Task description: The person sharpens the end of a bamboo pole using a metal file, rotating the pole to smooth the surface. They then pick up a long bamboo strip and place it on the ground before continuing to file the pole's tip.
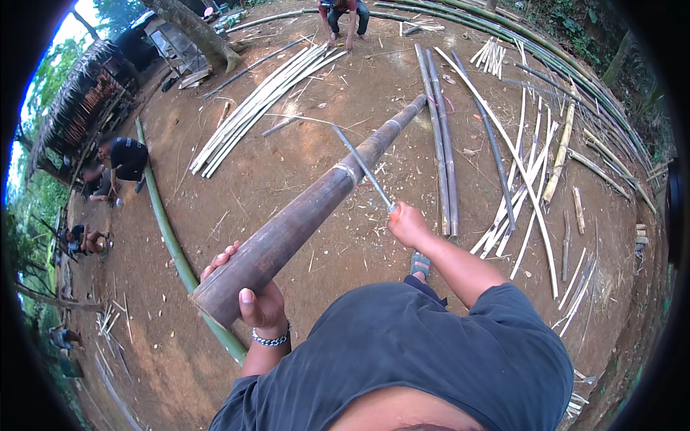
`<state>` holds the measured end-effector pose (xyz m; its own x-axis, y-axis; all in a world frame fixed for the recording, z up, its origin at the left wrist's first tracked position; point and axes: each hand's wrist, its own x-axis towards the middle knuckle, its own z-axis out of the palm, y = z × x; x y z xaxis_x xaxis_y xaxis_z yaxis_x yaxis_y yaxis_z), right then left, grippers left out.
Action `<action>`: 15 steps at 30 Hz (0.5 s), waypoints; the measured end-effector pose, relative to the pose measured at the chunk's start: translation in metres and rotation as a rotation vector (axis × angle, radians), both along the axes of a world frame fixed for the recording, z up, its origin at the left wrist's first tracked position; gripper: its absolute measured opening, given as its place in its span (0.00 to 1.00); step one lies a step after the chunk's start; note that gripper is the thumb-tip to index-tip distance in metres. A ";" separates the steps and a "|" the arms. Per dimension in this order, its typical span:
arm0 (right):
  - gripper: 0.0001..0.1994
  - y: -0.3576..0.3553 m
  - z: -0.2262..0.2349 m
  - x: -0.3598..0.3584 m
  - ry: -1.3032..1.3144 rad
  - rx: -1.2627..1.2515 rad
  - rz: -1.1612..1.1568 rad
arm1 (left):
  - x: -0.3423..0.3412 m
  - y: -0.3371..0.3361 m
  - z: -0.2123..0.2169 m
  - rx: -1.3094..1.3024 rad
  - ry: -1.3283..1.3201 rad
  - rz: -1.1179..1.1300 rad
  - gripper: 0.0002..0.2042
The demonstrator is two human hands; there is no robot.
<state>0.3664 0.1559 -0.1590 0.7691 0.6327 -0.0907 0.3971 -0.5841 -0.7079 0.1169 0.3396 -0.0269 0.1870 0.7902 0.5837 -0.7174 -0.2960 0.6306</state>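
Observation:
My left hand [264, 307] is wrapped round the near end of a thick, dark brown bamboo pole [295, 217]. The pole slants away from me toward the upper right, with a pale ring round its middle node. My right hand [411, 225] is closed on the orange handle of a tool with a long, narrow metal blade [369, 175]. That blade crosses over the pole just beside the pale ring; whether it touches the bamboo, I cannot tell. Part of the orange handle is hidden by my fingers.
Pale split strips [251, 108] lie in a bundle ahead. A green bamboo pole [167, 233] runs along the left. Two dark poles [440, 144] and crossed strips [528, 179] lie to the right. One person [345, 16] bends at the far side; others [128, 159] are at the left.

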 end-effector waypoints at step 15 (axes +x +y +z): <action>0.14 0.008 0.020 -0.012 -0.127 0.030 0.210 | 0.000 -0.007 -0.002 -0.061 -0.018 0.066 0.35</action>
